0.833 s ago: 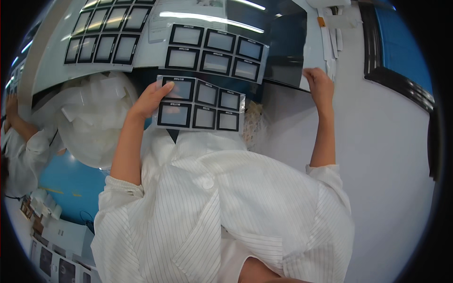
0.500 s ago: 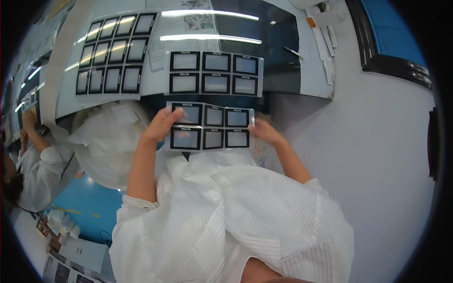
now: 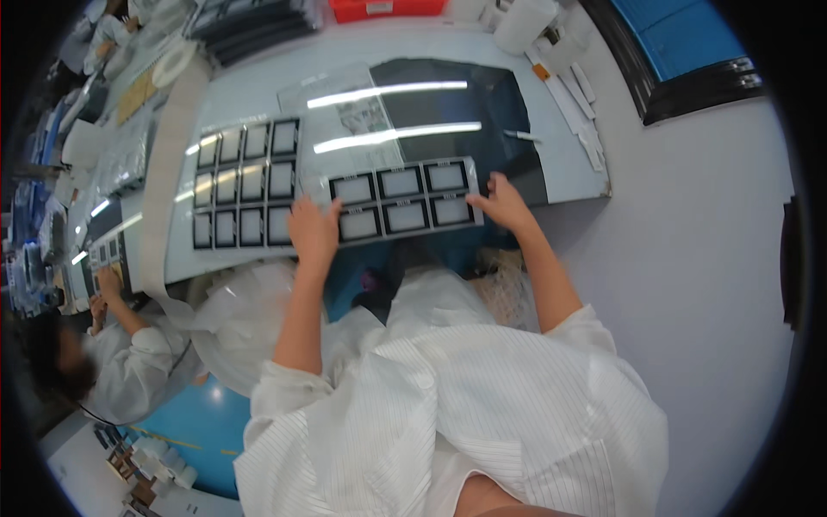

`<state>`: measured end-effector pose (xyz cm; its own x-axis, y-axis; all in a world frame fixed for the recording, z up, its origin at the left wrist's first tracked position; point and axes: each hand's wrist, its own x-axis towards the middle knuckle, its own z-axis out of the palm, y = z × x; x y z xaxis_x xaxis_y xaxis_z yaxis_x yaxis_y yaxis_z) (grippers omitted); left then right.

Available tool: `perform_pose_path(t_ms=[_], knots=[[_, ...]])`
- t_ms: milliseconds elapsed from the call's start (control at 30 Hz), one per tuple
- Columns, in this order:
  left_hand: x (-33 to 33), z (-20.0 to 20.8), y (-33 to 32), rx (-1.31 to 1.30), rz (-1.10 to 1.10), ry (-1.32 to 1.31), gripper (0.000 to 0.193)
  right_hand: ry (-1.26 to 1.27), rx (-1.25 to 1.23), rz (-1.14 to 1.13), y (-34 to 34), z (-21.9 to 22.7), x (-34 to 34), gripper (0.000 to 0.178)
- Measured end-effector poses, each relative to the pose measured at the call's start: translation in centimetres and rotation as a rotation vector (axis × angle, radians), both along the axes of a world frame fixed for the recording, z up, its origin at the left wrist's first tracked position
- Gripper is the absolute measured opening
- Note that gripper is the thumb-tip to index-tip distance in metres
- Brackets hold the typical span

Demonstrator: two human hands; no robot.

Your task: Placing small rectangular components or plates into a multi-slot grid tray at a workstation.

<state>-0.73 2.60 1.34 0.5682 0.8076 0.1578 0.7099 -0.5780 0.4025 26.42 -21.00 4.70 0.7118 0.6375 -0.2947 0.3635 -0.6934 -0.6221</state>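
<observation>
A clear-edged sheet with two rows of black-framed pale windows (image 3: pixel 405 197) lies at the table's front edge, slightly tilted. My left hand (image 3: pixel 314 231) is at its left end, thumb against the edge and fingers apart from the thumb. At the opposite end is my right hand (image 3: pixel 506 205), its thumb touching the edge and its index finger spread away. Both hands look open. Left of this sheet lies a larger sheet of similar framed windows (image 3: pixel 251 183), close to my left fingers. Whether another sheet lies beneath the middle one cannot be seen.
A dark mat (image 3: pixel 448 103) and printed papers in a clear sleeve (image 3: pixel 345 95) lie behind. A knife-like tool (image 3: pixel 523 136) rests at the mat's right. White rolls (image 3: pixel 525 24) and a red bin (image 3: pixel 388 9) stand farther back. A co-worker's hand (image 3: pixel 109 283) is at left.
The sheet I held above my lap has gone up onto the table, where one six-window sheet now shows. My hands moved forward with it, and my fingers have spread. The view has shifted.
</observation>
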Motion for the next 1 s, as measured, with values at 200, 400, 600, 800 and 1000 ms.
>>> perform_pose_path(t_ms=[200, 400, 600, 800, 1000], knots=[[1.1, -2.6, -1.1, -0.672, 0.293, -0.315, 0.071, 0.175, 0.100, -0.245, 0.0, -4.9, -0.9, 0.078], [1.8, -2.7, -1.2, -0.269, 0.253, -0.021, 0.062, 0.457, 0.004, -0.123, 2.4, 0.4, -1.6, 0.064], [2.4, -1.8, -1.1, -0.505, 0.234, -0.359, 0.058, 0.677, 0.283, -0.022, 2.4, 0.3, -1.2, 0.048], [2.7, -0.8, 8.1, -0.741, 0.123, -0.621, 0.062, 0.535, 0.468, 0.220, 11.1, 6.2, 3.2, 0.055], [6.9, 16.9, 27.9, -0.252, 0.159, -0.812, 0.051, 0.427, 0.931, 0.338, 34.4, 9.3, 7.0, 0.055]])
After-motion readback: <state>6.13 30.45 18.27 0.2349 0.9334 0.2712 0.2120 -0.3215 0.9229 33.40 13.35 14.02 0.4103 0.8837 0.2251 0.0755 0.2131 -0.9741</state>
